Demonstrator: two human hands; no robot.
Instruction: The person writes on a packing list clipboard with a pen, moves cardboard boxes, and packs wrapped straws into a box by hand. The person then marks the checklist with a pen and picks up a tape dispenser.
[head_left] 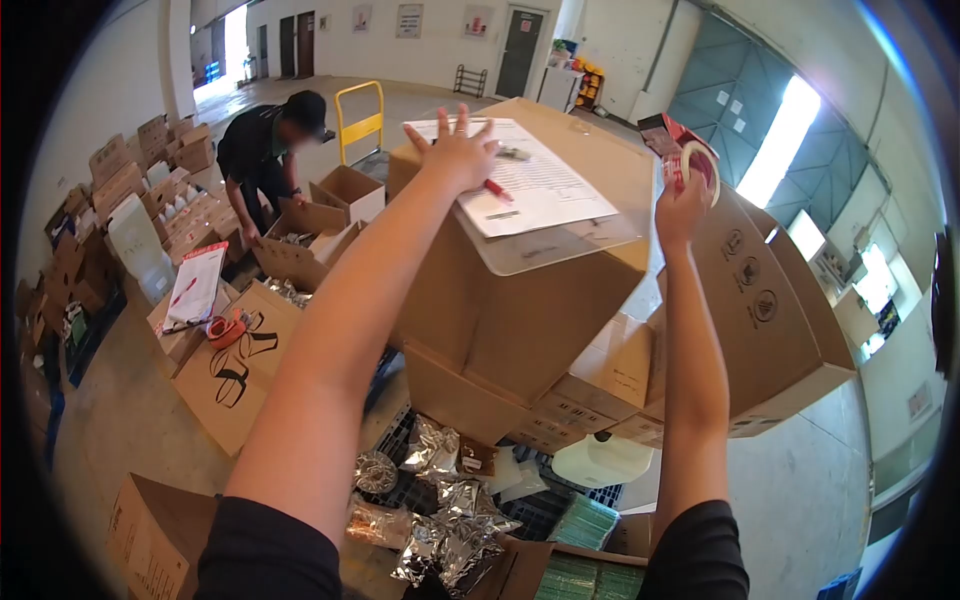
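Observation:
My left hand (462,158) lies with fingers spread on the printed sheets (535,180) of a clear clipboard (520,258), which rests on top of a large closed cardboard box (480,310). Beside that hand, a red pen (497,190) and the clipboard's metal clip (514,154) show on the paper. On the right, my right hand (682,208) is raised and closed around a roll of tape (704,168). A red and dark box-shaped thing (668,134) appears just behind the roll; whether they touch I cannot tell.
A co-worker (270,150) bends over an open carton (300,245) at left. Foil packets (455,540) and green packs (585,522) lie below me on and around a black pallet (405,495). An open carton (750,310) stands right. A yellow trolley handle (360,125) rises behind.

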